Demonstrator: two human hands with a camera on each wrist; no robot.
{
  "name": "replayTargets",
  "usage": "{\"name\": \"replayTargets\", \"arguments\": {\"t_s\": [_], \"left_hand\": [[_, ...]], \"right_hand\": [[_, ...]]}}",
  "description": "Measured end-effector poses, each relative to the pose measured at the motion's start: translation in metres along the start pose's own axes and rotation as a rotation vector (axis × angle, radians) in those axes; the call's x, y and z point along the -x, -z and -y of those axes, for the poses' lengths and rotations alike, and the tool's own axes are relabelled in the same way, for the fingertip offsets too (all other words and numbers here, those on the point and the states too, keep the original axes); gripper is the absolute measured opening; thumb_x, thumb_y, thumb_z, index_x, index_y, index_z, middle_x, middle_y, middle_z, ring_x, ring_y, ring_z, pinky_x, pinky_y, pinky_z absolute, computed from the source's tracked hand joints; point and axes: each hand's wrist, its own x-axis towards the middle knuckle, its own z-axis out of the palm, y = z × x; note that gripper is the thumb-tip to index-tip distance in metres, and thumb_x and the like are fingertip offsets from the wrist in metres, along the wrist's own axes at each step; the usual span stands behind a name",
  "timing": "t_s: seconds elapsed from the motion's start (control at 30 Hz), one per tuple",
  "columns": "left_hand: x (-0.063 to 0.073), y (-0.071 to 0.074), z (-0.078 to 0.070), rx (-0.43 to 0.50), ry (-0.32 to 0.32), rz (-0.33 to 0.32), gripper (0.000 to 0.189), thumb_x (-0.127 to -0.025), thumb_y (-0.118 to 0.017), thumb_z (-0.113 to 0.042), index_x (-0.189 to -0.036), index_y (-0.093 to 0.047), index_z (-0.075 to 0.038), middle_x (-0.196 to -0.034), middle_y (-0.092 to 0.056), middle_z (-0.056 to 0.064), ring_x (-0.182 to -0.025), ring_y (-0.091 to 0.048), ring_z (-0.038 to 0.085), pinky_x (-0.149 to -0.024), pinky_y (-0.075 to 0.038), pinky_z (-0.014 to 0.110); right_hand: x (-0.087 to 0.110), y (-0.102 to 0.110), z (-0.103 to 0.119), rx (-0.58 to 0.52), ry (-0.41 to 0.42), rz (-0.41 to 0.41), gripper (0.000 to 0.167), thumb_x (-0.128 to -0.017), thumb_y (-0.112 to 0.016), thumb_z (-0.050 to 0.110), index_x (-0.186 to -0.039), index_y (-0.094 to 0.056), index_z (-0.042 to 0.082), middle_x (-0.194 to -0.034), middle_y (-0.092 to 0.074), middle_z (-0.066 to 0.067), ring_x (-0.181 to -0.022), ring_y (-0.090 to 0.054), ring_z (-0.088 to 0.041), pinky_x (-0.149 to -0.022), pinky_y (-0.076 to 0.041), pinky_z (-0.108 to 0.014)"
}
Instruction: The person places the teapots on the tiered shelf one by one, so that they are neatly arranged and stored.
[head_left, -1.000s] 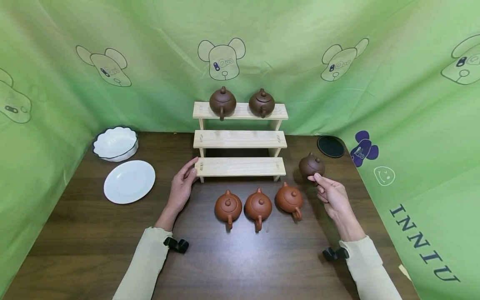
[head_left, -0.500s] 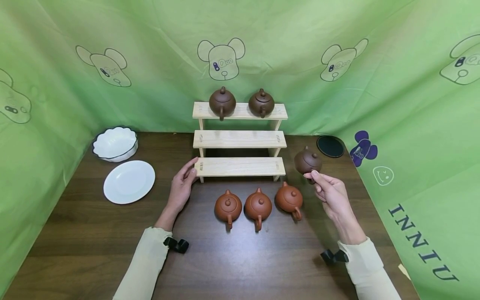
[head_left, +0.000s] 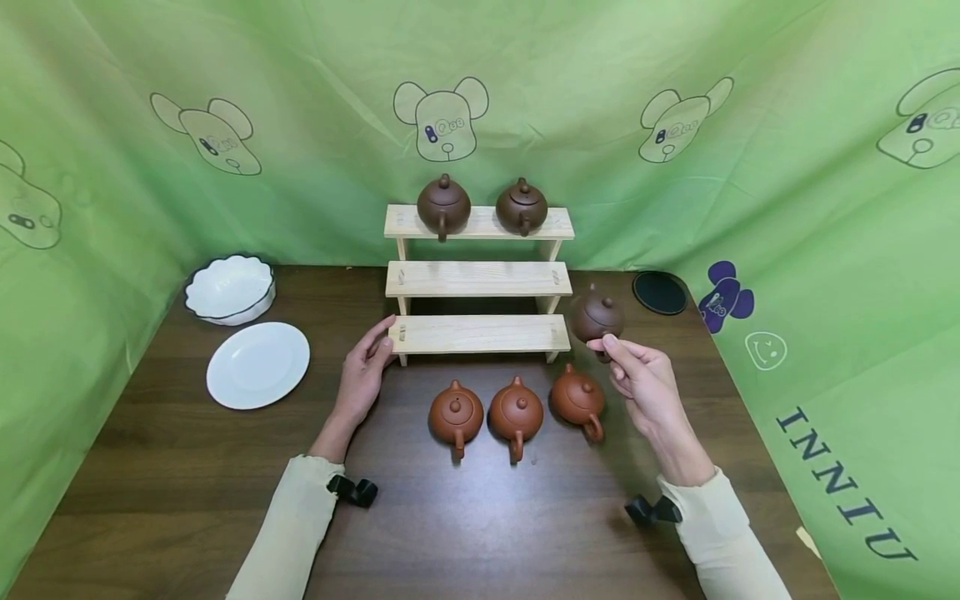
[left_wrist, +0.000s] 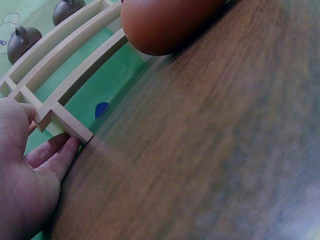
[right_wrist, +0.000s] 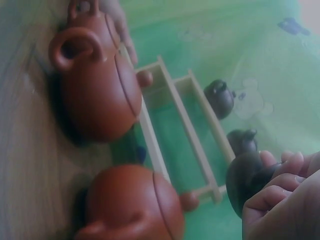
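Note:
My right hand (head_left: 651,387) pinches the handle of a dark brown teapot (head_left: 597,317), lifted beside the right end of a pale wooden three-tier stand (head_left: 480,335). In the right wrist view the curled fingers (right_wrist: 275,197) partly cover that teapot. At the stand's left end my left hand (head_left: 362,379) rests thumb and fingers against the lowest tier; the left wrist view shows fingertips (left_wrist: 72,145) touching its leg. Two more dark teapots sit on the top tier, one left (head_left: 444,205) and one right (head_left: 522,207). Three reddish-brown teapots, left (head_left: 456,412), middle (head_left: 516,412) and right (head_left: 577,397), stand in front.
On the left of the wooden table (head_left: 420,533) are a scalloped white bowl (head_left: 243,312) and a white oval plate (head_left: 258,367). A black round coaster (head_left: 660,292) lies at the back right. Green printed cloth (head_left: 315,192) encloses the back and sides.
My right hand has carried the dark teapot leftward and slightly away from me, closer to the stand's right end. My left hand stays at the stand, and the other teapots keep their places.

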Motion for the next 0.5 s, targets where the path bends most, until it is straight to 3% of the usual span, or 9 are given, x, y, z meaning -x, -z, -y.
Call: {"name": "replayTargets", "arguments": {"t_s": [0.3,0.5], "left_hand": [[0.001,0.0,-0.001,-0.011,0.004,-0.001,0.044,-0.119,-0.055,-0.016,-0.163,-0.058,-0.012,-0.161,-0.059,0.015,-0.137,-0.062,0.014,-0.108,-0.057,0.019],[0.001,0.0,-0.002,-0.013,0.0,-0.006,0.044,-0.119,-0.055,-0.016,-0.162,-0.059,-0.011,-0.158,-0.061,0.018,-0.132,-0.063,0.008,-0.106,-0.057,0.019]], "right_hand": [[-0.003,-0.025,0.001,0.021,0.008,-0.012,0.036,-0.113,-0.064,0.009,-0.089,-0.088,0.019,-0.064,-0.055,0.011,-0.047,-0.025,0.0,-0.049,-0.002,-0.029],[-0.006,-0.041,0.0,0.043,0.008,0.017,0.035,-0.113,-0.066,0.012,-0.088,-0.088,0.021,-0.064,-0.055,0.012,-0.046,-0.028,0.001,-0.049,-0.006,-0.027]]}}
